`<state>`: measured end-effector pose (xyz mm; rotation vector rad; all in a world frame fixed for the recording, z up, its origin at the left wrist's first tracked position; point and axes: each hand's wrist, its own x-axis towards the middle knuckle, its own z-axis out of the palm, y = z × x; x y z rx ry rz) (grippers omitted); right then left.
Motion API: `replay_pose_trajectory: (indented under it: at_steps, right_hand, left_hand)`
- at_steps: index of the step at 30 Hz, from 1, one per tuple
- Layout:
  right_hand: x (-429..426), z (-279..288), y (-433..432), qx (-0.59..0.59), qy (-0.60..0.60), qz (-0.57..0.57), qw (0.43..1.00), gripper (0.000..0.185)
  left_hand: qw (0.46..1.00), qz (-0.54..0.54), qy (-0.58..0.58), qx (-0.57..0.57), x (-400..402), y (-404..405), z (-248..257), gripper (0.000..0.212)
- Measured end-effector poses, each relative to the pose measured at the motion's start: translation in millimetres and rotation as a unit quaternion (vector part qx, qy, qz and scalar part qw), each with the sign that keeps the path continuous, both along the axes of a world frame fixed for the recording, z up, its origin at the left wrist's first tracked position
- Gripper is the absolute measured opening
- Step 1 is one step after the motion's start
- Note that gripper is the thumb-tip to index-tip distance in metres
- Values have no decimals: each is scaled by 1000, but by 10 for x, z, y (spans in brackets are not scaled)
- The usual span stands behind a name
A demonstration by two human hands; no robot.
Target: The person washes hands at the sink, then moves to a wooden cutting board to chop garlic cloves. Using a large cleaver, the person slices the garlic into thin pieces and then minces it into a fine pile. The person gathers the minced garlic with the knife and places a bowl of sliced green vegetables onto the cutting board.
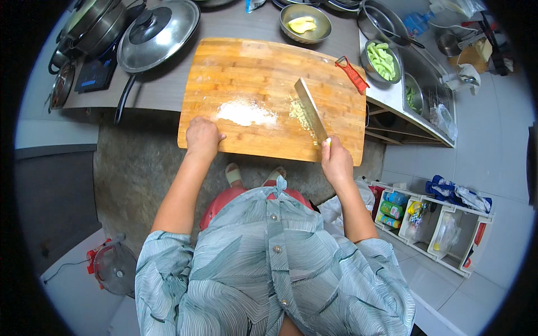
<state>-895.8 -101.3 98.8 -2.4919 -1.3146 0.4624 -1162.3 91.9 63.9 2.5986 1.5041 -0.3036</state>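
My right hand (338, 161) grips the handle of a cleaver (310, 109), whose broad blade rests on a wooden cutting board (260, 67). Finely chopped pale bits, perhaps garlic, (299, 114) lie along the blade's left side. My left hand (202, 134) is at the board's near left edge, thumb on top and the other fingers curled; whether they clasp the edge is hard to tell. A red peeler (354, 76) lies at the board's far right corner. Beyond the board, a metal bowl (306, 37) holds pale yellow pieces. Another metal bowl (398, 72) with cut green vegetable pieces stands to the right.
A lidded pan (157, 35) stands at the left, its handle jutting past the counter edge. Stacked pots (94, 27) are beside it. The sink (437, 86) is at the right, with a wide pan (382, 21) behind. A plastic rack (428, 227) stands low at the right.
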Motion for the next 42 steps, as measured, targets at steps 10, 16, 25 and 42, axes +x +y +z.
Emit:
replay_pose_trajectory:
  at_steps: [10, 16, 25, 42]
  right_hand:
    - [59, -9, 17, 8, 6, 9, 1000, 25]
    - [220, 51, 15, 48, -3, 0, 999, 27]
    - [627, -98, 323, 30, -33, 11, 999, 29]
    - [870, 55, 427, 74, -70, 186, 977, 27]
  left_hand:
    - [1000, 28, -5, -5, 1, -4, -41, 54]
    - [999, 23, -20, -15, -19, -15, -27, 51]
    - [1000, 28, -8, -7, -12, -7, -68, 47]
    - [999, 26, 16, 14, -21, -4, -118, 48]
